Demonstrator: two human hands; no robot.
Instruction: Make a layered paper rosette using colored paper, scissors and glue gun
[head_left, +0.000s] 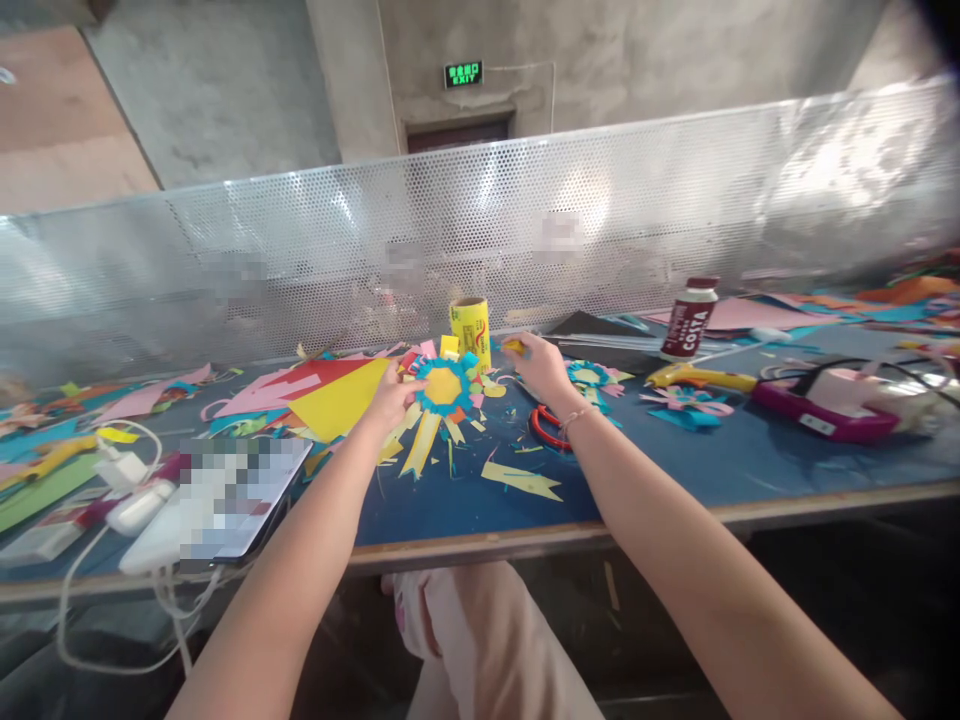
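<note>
Head view: our L hand has the paper rosette by its left rim, thumb & fingers nipped tight, no gap we can see. Rosette's abt mid-table, face twd us, yellow centre w/ blue frill round it. Its long axis follows the pale tail: from the disc down twd our table edge, leaning a bit L, so the tail end pts at us. Can't tell if the rosette touches the table or is held just above.

Our R hand is just right of the rosette, apart from it, fingertips pinched on a small yellow bit; too small to tell what it is or which way it pts.

Yellow tube stands upright right behind the rosette. Red handle lies by our R wrist; a 2nd rosette is beyond that wrist, partly hidden. Loose pale strip lies nr the table's front edge, long axis roughly L–R, notched end to the R. Yellow sheet is L of our L hand; bottle upright, back R.
</note>
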